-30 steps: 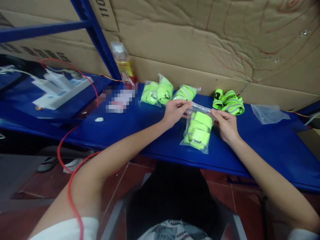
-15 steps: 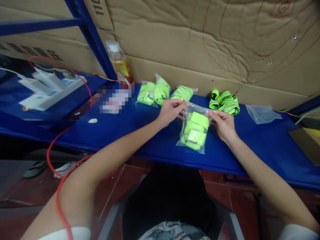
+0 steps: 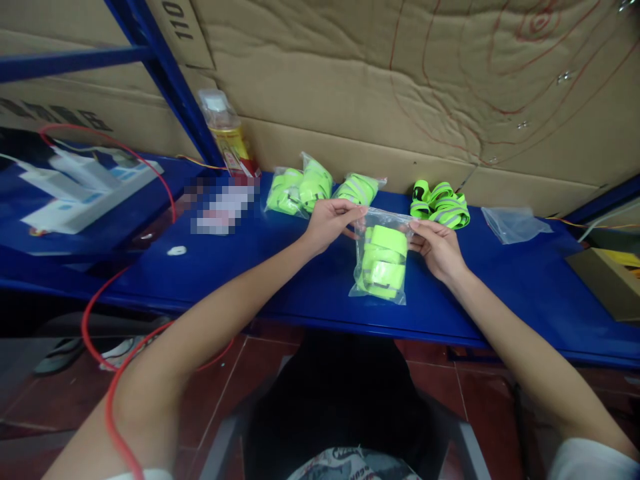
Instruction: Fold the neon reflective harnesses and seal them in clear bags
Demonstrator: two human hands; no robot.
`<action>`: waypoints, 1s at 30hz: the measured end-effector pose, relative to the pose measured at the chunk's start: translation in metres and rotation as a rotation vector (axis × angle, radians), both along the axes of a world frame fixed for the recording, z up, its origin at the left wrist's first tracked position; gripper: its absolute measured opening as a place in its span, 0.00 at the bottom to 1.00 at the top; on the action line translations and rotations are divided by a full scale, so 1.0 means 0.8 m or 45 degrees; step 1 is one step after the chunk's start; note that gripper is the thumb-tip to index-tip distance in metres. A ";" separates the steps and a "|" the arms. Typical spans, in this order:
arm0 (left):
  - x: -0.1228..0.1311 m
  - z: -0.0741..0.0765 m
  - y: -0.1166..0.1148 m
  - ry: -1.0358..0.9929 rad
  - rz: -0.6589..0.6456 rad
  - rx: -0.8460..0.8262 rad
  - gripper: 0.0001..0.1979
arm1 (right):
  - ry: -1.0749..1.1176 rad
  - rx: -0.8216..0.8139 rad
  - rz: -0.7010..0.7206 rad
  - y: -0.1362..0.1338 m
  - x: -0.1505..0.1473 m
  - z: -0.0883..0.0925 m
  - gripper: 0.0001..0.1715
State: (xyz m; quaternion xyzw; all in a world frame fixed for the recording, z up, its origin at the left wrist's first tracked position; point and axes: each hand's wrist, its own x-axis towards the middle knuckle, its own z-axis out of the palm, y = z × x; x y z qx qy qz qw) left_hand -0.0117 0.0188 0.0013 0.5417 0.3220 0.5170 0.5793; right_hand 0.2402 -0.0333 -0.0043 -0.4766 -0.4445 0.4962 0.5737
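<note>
Between my two hands hangs a clear zip-lock bag (image 3: pixel 354 283) with rolled neon-yellow reflective straps (image 3: pixel 384 260) inside. My left hand (image 3: pixel 327 225) pinches the bag's top left corner between thumb and fingers. At the top right corner, my right hand (image 3: pixel 440 248) pinches the same edge, and the bag's mouth is stretched straight between them. Behind my left hand lie several filled bags of straps (image 3: pixel 315 183) against the cardboard. Loose rolled straps (image 3: pixel 450 205) lie beyond my right hand.
An empty clear bag (image 3: pixel 517 223) lies to the right, near an open cardboard box (image 3: pixel 600 280). On the left are a bottle (image 3: pixel 231 143), a white power strip (image 3: pixel 95 200) and a small white piece (image 3: pixel 177 251). A red cable (image 3: pixel 117 427) runs across my left arm.
The whole view has shifted slightly. Both hands keep their pinch on the bag's top edge, and the bag hangs nearly as before.
</note>
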 end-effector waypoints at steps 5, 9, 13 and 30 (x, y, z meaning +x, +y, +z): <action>0.002 -0.003 0.001 0.068 -0.159 -0.111 0.19 | -0.066 0.108 0.016 -0.005 0.000 0.004 0.16; 0.007 -0.013 0.002 0.109 -0.141 -0.073 0.15 | -0.069 0.054 0.032 -0.004 0.001 0.007 0.18; 0.006 -0.019 0.005 0.118 -0.155 0.003 0.13 | -0.029 -0.106 0.041 0.000 -0.001 0.004 0.20; -0.004 -0.016 0.010 0.289 -0.160 0.139 0.13 | -0.031 -0.101 0.102 -0.001 -0.004 0.003 0.21</action>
